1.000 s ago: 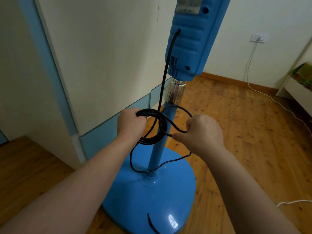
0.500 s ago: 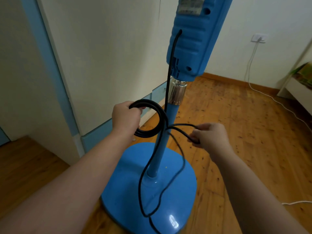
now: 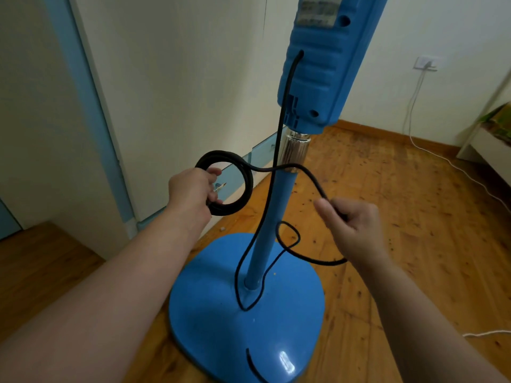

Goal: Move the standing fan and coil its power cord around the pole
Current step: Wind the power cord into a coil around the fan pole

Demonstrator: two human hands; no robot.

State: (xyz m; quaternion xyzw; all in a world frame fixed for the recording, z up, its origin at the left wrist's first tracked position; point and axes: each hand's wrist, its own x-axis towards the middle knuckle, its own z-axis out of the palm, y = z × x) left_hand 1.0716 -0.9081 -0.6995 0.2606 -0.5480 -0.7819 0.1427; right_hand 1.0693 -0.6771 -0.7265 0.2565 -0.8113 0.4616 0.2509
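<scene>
A blue standing fan rises in the middle of the head view, with its pole [image 3: 269, 233] fixed in a rounded blue base [image 3: 221, 322] on the wooden floor. Its black power cord [image 3: 279, 134] drops from the blue control housing [image 3: 318, 67] along the pole. My left hand [image 3: 192, 189] grips a round bundle of coiled cord [image 3: 243, 172] left of the pole. A single strand crosses in front of the pole, just below the chrome collar [image 3: 294, 152], to my right hand [image 3: 351, 225], which pinches it. Slack cord loops down to the base.
A cream cabinet with blue trim [image 3: 91, 106] stands close on the left. A wall socket [image 3: 425, 63] at the back right feeds a white cable [image 3: 442, 158] running over the floor. A white shelf unit [image 3: 486, 145] sits at the right edge.
My hands have moved apart: the left lifted the coiled bundle up and left, the right pulled a strand out to the right. The slack loop now hangs lower around the pole's foot.
</scene>
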